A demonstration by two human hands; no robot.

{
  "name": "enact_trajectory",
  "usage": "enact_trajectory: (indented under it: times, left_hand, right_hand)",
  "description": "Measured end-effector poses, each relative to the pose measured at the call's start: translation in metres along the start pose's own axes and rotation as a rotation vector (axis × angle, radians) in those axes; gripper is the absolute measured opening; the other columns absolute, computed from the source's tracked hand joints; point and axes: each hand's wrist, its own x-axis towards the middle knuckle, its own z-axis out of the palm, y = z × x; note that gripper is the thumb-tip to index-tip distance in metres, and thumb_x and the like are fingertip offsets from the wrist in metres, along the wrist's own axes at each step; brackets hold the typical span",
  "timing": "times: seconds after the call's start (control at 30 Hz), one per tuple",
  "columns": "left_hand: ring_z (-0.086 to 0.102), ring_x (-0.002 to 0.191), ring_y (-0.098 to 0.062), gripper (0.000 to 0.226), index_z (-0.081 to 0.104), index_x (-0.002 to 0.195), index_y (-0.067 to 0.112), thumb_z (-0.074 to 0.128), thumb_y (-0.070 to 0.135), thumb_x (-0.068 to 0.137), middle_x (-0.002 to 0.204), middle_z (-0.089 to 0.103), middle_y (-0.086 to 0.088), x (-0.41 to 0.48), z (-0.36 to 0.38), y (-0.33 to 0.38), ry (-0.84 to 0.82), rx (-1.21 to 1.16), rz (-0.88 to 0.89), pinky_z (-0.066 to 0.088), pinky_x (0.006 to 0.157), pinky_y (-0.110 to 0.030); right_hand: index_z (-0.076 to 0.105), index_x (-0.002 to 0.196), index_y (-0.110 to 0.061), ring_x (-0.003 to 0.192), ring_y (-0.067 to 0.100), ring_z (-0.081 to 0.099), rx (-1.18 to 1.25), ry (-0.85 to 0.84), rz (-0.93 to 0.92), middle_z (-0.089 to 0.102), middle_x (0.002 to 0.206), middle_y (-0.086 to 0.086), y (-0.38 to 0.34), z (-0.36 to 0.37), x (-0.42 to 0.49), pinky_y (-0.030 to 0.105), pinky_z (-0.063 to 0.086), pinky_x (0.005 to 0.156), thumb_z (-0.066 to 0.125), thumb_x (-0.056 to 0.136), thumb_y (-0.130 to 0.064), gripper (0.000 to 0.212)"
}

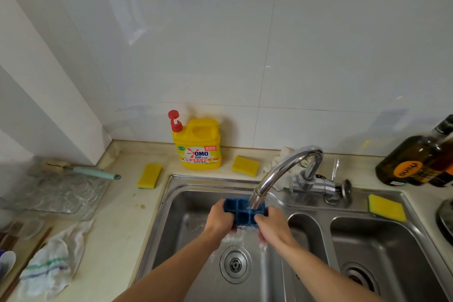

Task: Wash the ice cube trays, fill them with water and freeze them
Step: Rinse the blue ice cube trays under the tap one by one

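Tray: one blue ice cube tray point(241, 212), held under the faucet point(282, 169) above the left basin.
Left hand point(219, 218): grip clamped on the tray's left end.
Right hand point(270, 224): grip clamped on its right end.
Sink point(169, 189): two basins.
Sponges: three yellow, two point(149, 176) point(245, 166) along the bench's back edge, one point(386, 207) on the sink's right rim.
Detergent bottle point(197, 144): one, between the back two sponges.
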Motion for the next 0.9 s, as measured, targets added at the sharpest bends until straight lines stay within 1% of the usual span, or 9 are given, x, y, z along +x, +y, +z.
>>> enact_trajectory:
  times: [0.1,0.2,0.4,0.5,0.57,0.63,0.7,0.77,0.9]
  left_hand:
    - [0.071,0.074,-0.015,0.036,0.061,0.115,0.019,0.050,-0.005,0.091,0.097,0.075,-0.008,-0.001,0.000,-0.002,-0.058,-0.018,-0.017,0.056,0.061,-0.023]
    - [0.068,0.070,-0.015,0.034,0.059,0.111,0.016,0.049,-0.007,0.089,0.094,0.074,-0.011,0.000,0.000,-0.003,-0.069,-0.011,-0.017,0.055,0.061,-0.023]
    - [0.059,0.057,-0.014,0.033,0.063,0.106,0.009,0.046,-0.007,0.082,0.078,0.068,-0.011,0.001,0.005,-0.004,-0.019,-0.092,-0.001,0.047,0.054,-0.027]
    - [0.057,0.055,-0.013,0.033,0.067,0.104,0.012,0.047,-0.005,0.084,0.071,0.069,-0.007,0.004,0.005,-0.011,0.030,-0.187,-0.061,0.048,0.052,-0.026]
    - [0.061,0.061,-0.015,0.034,0.068,0.105,0.018,0.049,-0.003,0.086,0.074,0.074,-0.005,0.005,0.005,-0.014,0.024,-0.213,-0.101,0.052,0.057,-0.029]
    - [0.070,0.075,-0.021,0.034,0.065,0.110,0.021,0.049,-0.002,0.090,0.085,0.077,-0.007,0.005,0.007,-0.015,-0.017,-0.258,-0.148,0.057,0.064,-0.033]
    - [0.071,0.091,-0.028,0.033,0.063,0.114,0.019,0.045,0.000,0.093,0.099,0.075,-0.014,0.006,0.009,-0.015,-0.068,-0.334,-0.194,0.058,0.069,-0.037]
    - [0.069,0.102,-0.034,0.029,0.061,0.118,0.014,0.044,0.005,0.097,0.108,0.073,-0.017,0.005,0.011,-0.016,-0.111,-0.450,-0.257,0.058,0.075,-0.042]
    - [0.067,0.111,-0.033,0.037,0.061,0.125,0.009,0.035,0.025,0.105,0.108,0.077,-0.015,0.001,0.017,-0.018,-0.213,-0.595,-0.328,0.055,0.084,-0.044]
  right_hand:
    - [0.061,0.098,-0.008,0.052,0.020,0.065,-0.029,-0.027,0.025,0.069,0.065,0.009,0.002,-0.008,0.001,0.033,0.057,0.055,0.050,0.095,-0.004,0.012]
    - [0.065,0.093,-0.005,0.051,0.020,0.066,-0.074,-0.072,0.064,0.068,0.064,0.008,0.003,-0.011,0.001,0.031,0.057,0.052,0.051,0.094,-0.004,0.015]
    - [0.064,0.091,-0.003,0.048,0.019,0.064,-0.005,-0.066,0.083,0.065,0.058,0.005,0.005,-0.009,0.000,0.030,0.057,0.053,0.054,0.096,-0.009,0.013]
    - [0.064,0.095,-0.006,0.052,0.018,0.068,0.007,-0.087,0.047,0.070,0.066,0.005,0.003,-0.003,-0.002,0.029,0.058,0.054,0.055,0.096,-0.010,0.010]
    - [0.061,0.101,-0.014,0.059,0.019,0.072,0.045,-0.098,0.025,0.075,0.084,0.007,0.001,-0.001,-0.003,0.029,0.061,0.058,0.059,0.098,-0.014,0.005]
    - [0.059,0.106,-0.018,0.070,0.022,0.075,0.105,-0.116,0.022,0.074,0.095,0.010,0.000,-0.001,-0.002,0.036,0.064,0.066,0.061,0.098,-0.017,0.008]
    - [0.060,0.109,-0.014,0.072,0.024,0.074,0.172,-0.100,0.039,0.073,0.098,0.012,0.001,-0.006,0.000,0.042,0.065,0.072,0.062,0.099,-0.020,0.012]
    - [0.063,0.109,-0.010,0.069,0.023,0.073,0.234,-0.057,0.059,0.074,0.097,0.015,0.002,-0.012,0.000,0.042,0.064,0.071,0.063,0.101,-0.029,0.021]
    - [0.071,0.101,-0.007,0.064,0.021,0.071,0.249,-0.044,0.028,0.077,0.089,0.019,-0.002,-0.024,-0.002,0.034,0.061,0.065,0.055,0.103,-0.041,0.038]
